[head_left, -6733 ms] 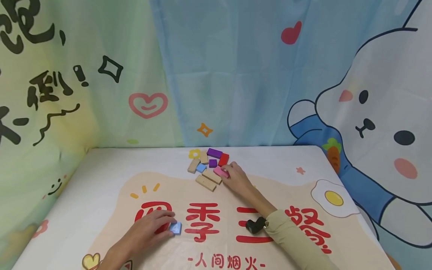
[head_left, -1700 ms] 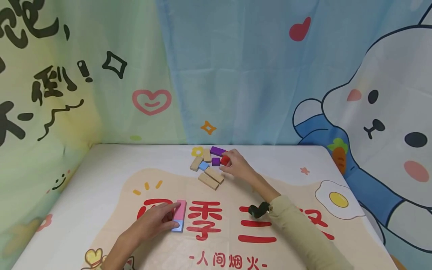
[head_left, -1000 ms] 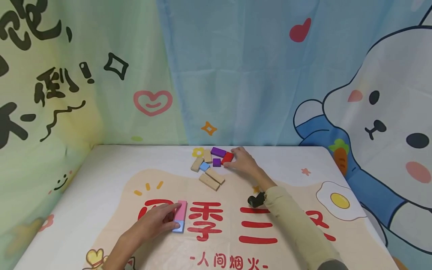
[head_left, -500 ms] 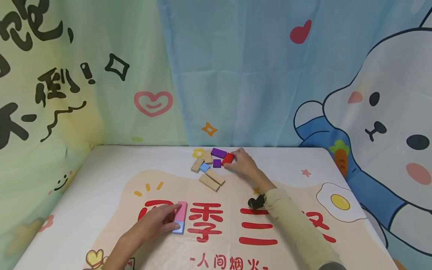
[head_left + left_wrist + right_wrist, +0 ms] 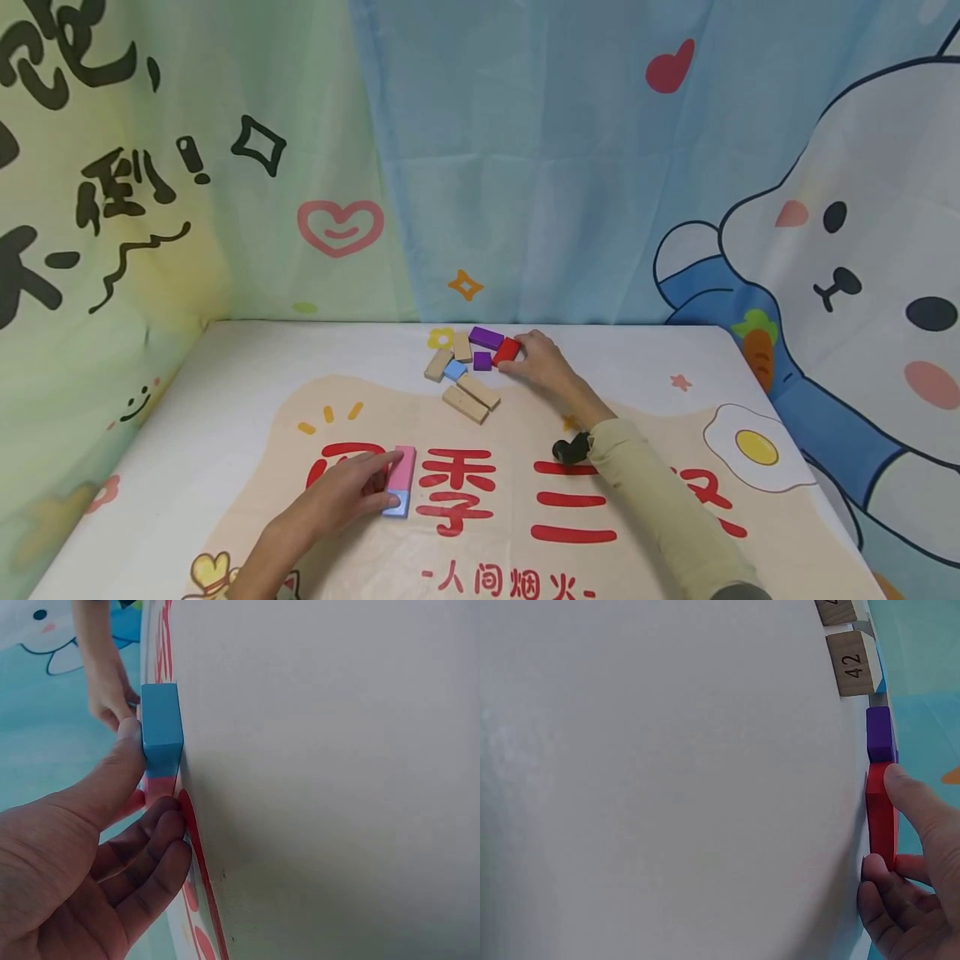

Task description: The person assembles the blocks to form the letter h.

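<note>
In the head view, my left hand (image 5: pixel 345 492) holds a pink block (image 5: pixel 402 469) and a light blue block (image 5: pixel 396 504) that lie end to end on the table. The left wrist view has the thumb against the blue block (image 5: pixel 161 720); the pink block (image 5: pixel 160 786) lies just beyond it. At the far side of the table, my right hand (image 5: pixel 542 360) pinches a red block (image 5: pixel 506 351) lengthwise between thumb and index finger. The right wrist view shows this red block (image 5: pixel 881 814) still down at the table, touching or very near a purple block (image 5: pixel 879 735).
Left of the red block lie a long purple block (image 5: pixel 486 338), a small purple block (image 5: pixel 482 361), a blue block (image 5: pixel 455 370) and several plain wooden blocks (image 5: pixel 465 403). Behind the printed tabletop (image 5: pixel 637 367) hangs a patterned curtain (image 5: pixel 525 208).
Since the oldest frame, the pink block has come from the pile to the blue block. My right hand has shifted onto the red block, which has turned slightly. Little moves over the last second.
</note>
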The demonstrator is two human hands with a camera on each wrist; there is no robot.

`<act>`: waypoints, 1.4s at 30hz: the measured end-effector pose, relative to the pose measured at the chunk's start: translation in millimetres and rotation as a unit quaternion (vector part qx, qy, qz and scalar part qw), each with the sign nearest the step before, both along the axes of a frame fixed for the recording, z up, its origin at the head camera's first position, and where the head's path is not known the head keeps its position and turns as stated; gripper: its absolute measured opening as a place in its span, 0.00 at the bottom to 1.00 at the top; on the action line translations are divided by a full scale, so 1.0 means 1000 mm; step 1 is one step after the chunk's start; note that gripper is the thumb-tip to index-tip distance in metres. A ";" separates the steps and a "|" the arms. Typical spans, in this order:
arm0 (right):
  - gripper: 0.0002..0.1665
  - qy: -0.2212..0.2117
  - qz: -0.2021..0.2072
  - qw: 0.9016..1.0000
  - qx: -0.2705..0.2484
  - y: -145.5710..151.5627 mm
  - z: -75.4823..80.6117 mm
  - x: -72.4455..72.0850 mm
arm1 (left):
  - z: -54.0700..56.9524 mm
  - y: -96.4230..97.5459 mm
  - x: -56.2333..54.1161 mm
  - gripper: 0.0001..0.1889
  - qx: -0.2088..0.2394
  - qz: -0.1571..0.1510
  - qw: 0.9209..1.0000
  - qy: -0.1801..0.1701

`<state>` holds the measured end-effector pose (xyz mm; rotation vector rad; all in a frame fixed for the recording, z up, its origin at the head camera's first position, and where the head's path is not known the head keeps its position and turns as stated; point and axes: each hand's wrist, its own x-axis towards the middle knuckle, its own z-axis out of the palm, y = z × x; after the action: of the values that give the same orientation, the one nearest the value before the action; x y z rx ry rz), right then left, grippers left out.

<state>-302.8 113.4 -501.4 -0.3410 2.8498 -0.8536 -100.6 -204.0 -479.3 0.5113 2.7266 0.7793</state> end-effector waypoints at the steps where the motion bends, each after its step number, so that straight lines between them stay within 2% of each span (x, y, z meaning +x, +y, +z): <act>1: 0.42 0.000 0.001 1.000 0.000 0.000 0.000 0.000 | 0.000 0.000 0.000 0.37 0.001 0.001 1.000 -0.002; 13: 0.43 -0.008 0.018 1.000 0.019 0.000 0.001 -0.003 | -0.002 0.000 -0.001 0.37 0.010 0.001 1.000 -0.003; 18: 0.38 0.037 -0.015 0.998 -0.057 -0.002 0.006 0.002 | -0.002 -0.001 -0.001 0.37 0.007 -0.004 1.000 0.002; 20: 0.38 0.047 -0.015 0.995 -0.090 -0.010 0.012 0.006 | -0.002 -0.001 0.000 0.37 0.004 -0.002 1.000 0.000; 22: 0.39 0.049 0.010 0.994 -0.098 -0.022 0.020 0.013 | -0.001 -0.002 0.000 0.37 0.002 -0.001 1.000 -0.001; 24: 0.40 0.046 0.055 0.993 -0.095 -0.038 0.028 0.023 | -0.001 -0.002 0.000 0.37 0.000 0.001 1.000 -0.001; 28: 0.40 0.046 0.154 0.984 -0.077 -0.068 0.040 0.046 | -0.003 -0.002 -0.002 0.37 0.000 0.000 1.000 -0.003; 31: 0.39 0.022 0.201 0.977 -0.072 -0.086 0.042 0.063 | -0.003 -0.001 -0.003 0.37 0.003 0.000 1.000 -0.010; 35: 0.41 -0.020 0.215 0.976 -0.035 -0.104 0.035 0.080 | -0.003 0.000 -0.003 0.38 0.005 -0.002 1.000 -0.013; 38: 0.41 -0.027 0.212 0.977 0.008 -0.110 0.028 0.087 | -0.002 -0.001 -0.003 0.38 0.003 -0.005 1.000 -0.013; 42: 0.39 -0.032 0.218 0.975 0.028 -0.112 0.021 0.091 | -0.002 -0.002 -0.003 0.38 0.004 -0.005 1.000 -0.013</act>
<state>-212.2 0.9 -480.3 -0.8709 2.5789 -0.6769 -104.1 -206.3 -481.0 0.5127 2.6954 0.7877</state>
